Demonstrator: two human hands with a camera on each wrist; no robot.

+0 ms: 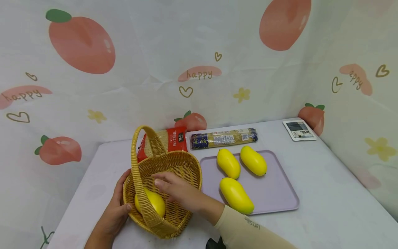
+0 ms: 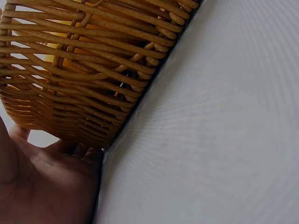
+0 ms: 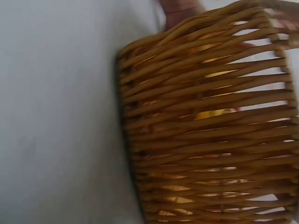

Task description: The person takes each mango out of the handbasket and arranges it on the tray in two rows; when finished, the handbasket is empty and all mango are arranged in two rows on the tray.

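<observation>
A wicker basket [image 1: 192,169] with a tall arched handle stands on the table. My left hand [image 1: 116,209] grips its left side, thumb at the near rim and fingers along the far side. Seen in the left wrist view, that hand [image 2: 49,182] lies low against the weave. Inside the basket is one yellow mango [image 1: 157,204], partly hidden behind the handle. My right hand [image 1: 178,190] reaches over the basket's right rim, its fingers extended above the inside and holding nothing. From the right wrist view, the basket's woven wall [image 3: 210,121] fills the right side.
Right of the basket, a lilac tray [image 1: 276,193] bears three mangoes [image 1: 236,195]. Behind lie a red bag of dry food [image 1: 177,140] and a long clear packet of noodles [image 1: 224,138]. A small white pouch [image 1: 299,130] is at the back right, near the printed cloth wall.
</observation>
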